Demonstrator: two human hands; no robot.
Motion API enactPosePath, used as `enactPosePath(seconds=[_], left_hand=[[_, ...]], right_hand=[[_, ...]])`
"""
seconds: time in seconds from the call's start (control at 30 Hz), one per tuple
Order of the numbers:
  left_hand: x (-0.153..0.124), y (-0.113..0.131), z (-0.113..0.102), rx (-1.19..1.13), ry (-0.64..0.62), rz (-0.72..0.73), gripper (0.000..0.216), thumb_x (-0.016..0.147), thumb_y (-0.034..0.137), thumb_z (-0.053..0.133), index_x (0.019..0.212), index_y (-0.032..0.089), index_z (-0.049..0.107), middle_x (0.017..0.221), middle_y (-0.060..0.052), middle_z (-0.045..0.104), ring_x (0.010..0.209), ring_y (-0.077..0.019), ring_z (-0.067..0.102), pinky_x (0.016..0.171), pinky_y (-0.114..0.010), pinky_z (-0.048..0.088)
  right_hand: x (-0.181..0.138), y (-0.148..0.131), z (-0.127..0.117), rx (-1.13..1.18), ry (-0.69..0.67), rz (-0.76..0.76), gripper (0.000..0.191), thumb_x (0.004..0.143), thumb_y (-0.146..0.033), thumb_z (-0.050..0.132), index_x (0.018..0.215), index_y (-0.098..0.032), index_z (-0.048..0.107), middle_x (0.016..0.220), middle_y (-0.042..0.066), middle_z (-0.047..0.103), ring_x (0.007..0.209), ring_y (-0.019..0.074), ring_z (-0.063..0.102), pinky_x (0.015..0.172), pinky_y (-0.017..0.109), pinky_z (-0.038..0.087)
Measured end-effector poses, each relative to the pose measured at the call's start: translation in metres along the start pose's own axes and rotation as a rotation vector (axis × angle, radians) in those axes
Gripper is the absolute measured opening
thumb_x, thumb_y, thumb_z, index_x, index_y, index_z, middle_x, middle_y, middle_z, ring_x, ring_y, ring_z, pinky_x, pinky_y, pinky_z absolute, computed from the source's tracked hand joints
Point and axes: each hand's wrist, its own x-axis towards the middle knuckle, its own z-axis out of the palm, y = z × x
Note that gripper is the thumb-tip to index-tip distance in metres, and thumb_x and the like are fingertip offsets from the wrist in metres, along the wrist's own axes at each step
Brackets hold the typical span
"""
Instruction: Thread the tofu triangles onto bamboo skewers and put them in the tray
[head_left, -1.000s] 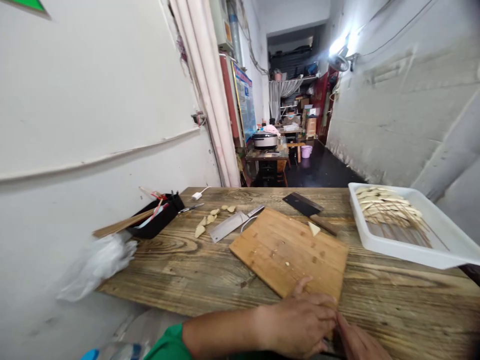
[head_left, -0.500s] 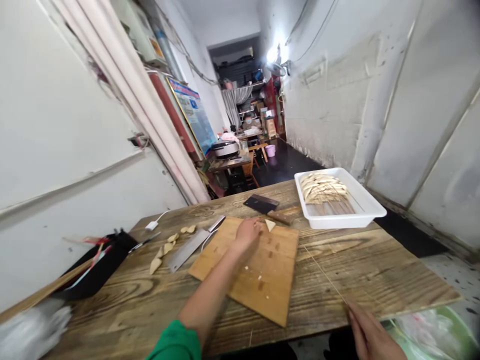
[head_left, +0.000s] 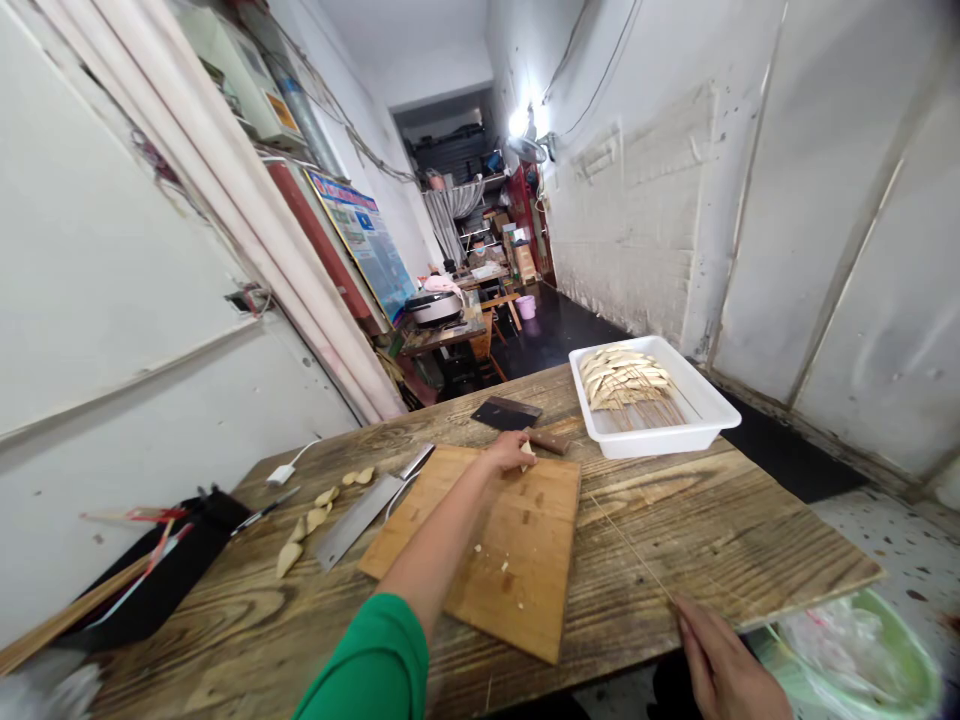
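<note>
At the far edge of the wooden cutting board [head_left: 517,560], my left hand [head_left: 510,450] is closed around a pale triangular slice [head_left: 527,454]. My right hand [head_left: 727,655], at the table's near edge, pinches the end of a thin bamboo skewer [head_left: 630,545], which points away to the upper left over the table. A dark-bladed cleaver [head_left: 501,414] lies just beyond the board, its wooden handle close to my left fingers. Left of the board rests a second, shiny cleaver [head_left: 364,515], and beside it runs a row of several pale slices [head_left: 315,518].
A white plastic tray [head_left: 656,440] with many skewered pale slices stands at the back right. On the left sit a black container [head_left: 161,570] with sticks, a white adapter [head_left: 281,474] and a pen [head_left: 264,510]. Below the right edge is a green lined bin [head_left: 911,665].
My left hand has closed on the pale triangular slice at the board's far edge. My right hand still holds the skewer. The whole view has shifted slightly.
</note>
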Motion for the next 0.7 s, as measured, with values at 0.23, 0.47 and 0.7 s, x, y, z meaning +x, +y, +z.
enactPosePath(seconds=[0.23,0.47,0.7], left_hand=[[-0.023,0.001,-0.015,0.041,-0.003,0.115,0.044,0.055,0.022,0.069,0.099,0.016,0.061,0.091,-0.004,0.062,0.081,-0.0173,0.055,0.07,-0.024,0.04],[-0.08,-0.011,-0.016,0.071,0.192,-0.022,0.029,0.061,0.028,0.068,0.084,0.015,0.055,0.079,-0.002,0.059,0.072,-0.0147,0.053,0.062,-0.023,0.035],[-0.112,-0.044,-0.021,-0.27,0.222,-0.12,0.012,0.067,0.019,0.065,0.072,0.013,0.056,0.069,-0.001,0.058,0.068,-0.0126,0.055,0.065,-0.023,0.04]], right_hand=[[-0.005,0.002,0.003,0.056,-0.018,0.061,0.033,0.092,-0.033,0.033,0.104,-0.015,0.059,0.097,0.01,0.068,0.084,0.0183,0.068,0.069,0.024,0.056],[0.0,-0.012,0.001,0.289,-0.087,0.157,0.032,0.089,-0.036,0.04,0.101,-0.017,0.063,0.098,0.008,0.069,0.088,0.0189,0.067,0.077,0.028,0.055],[0.026,-0.061,-0.008,0.658,-0.281,0.263,0.04,0.093,-0.039,0.034,0.105,-0.014,0.063,0.05,-0.001,0.059,0.045,0.0114,0.058,0.047,0.017,0.049]])
